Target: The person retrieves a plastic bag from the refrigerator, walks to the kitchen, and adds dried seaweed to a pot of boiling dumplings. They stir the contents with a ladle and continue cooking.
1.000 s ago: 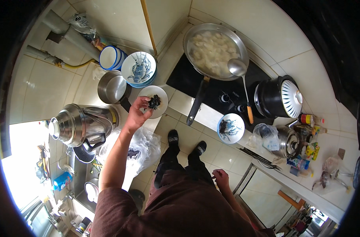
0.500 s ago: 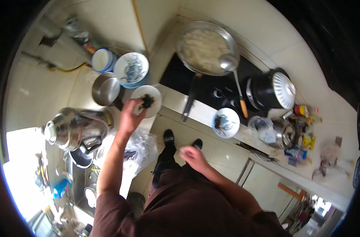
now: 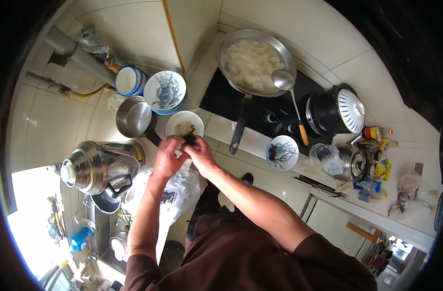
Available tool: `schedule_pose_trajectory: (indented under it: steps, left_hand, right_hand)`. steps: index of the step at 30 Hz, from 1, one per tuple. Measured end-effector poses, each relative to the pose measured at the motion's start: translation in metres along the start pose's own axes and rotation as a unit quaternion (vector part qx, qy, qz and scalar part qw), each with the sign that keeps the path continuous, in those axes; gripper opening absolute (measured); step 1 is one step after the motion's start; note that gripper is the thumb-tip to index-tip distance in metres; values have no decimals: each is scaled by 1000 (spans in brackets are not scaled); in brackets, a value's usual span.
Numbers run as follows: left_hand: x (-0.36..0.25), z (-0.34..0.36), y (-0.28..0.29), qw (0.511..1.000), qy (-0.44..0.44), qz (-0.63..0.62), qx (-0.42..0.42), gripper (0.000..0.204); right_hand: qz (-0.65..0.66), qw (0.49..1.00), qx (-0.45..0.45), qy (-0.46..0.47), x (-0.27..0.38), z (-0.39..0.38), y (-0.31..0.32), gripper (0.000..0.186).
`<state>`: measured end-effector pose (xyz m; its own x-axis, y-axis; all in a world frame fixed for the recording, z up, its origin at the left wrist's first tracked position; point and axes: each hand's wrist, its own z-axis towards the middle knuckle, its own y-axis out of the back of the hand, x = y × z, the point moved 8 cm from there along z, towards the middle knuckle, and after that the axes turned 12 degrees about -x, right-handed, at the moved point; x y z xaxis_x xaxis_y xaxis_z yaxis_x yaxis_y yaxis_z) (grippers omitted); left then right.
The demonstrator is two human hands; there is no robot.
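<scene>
Both my hands meet over the near edge of a small white bowl [image 3: 196,120] on the left counter. Pale small bits [image 3: 184,128] lie in the bowl. Between my fingers is a dark, crumbly clump [image 3: 189,138] that looks like dried seaweed. My left hand [image 3: 167,156] and my right hand [image 3: 201,154] both have their fingertips closed on it. The fingertips partly hide the clump and the bowl's near side. Just below my hands is a crumpled clear plastic bag [image 3: 185,186].
Beside the bowl are a steel saucepan [image 3: 134,116] and stacked patterned bowls [image 3: 165,91]. A steel thermos [image 3: 92,167] stands nearer. On the stove, a frying pan [image 3: 253,63] holds pale food in liquid, with a ladle [image 3: 283,80] across its rim. A black pot [image 3: 325,111] stands to the right.
My right hand has come up from near my body to join the left over the bowl. The dark clump has gone from inside the bowl to between my fingers, uncovering pale bits.
</scene>
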<state>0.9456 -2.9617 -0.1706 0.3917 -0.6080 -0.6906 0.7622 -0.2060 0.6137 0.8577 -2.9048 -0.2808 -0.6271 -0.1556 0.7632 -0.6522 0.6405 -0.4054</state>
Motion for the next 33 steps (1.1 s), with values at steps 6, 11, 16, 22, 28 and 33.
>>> schedule_pose_trajectory:
  steps: [6,11,16,22,28,33]
  left_hand:
    - [12,-12,-2,999,37,-21,22,45]
    - [25,-1,-8,997,35,35,60,43]
    - [31,13,-27,980,-47,162,105,34]
    - [68,16,-64,980,85,19,180,36]
    - [90,34,-81,946,39,228,227,37]
    - [102,31,-98,944,-44,208,253,40]
  right_hand:
    - [-27,998,-18,-50,-19,1,11,26]
    - [-89,989,-1,-119,-6,-2,3,36]
    - [-94,989,-61,-101,1,-23,22,50]
    - [-123,987,-42,-97,-13,-59,72,34]
    - [-116,981,-85,-132,-19,-88,135,26]
    - [-120,979,-131,-103,-14,-101,176,20]
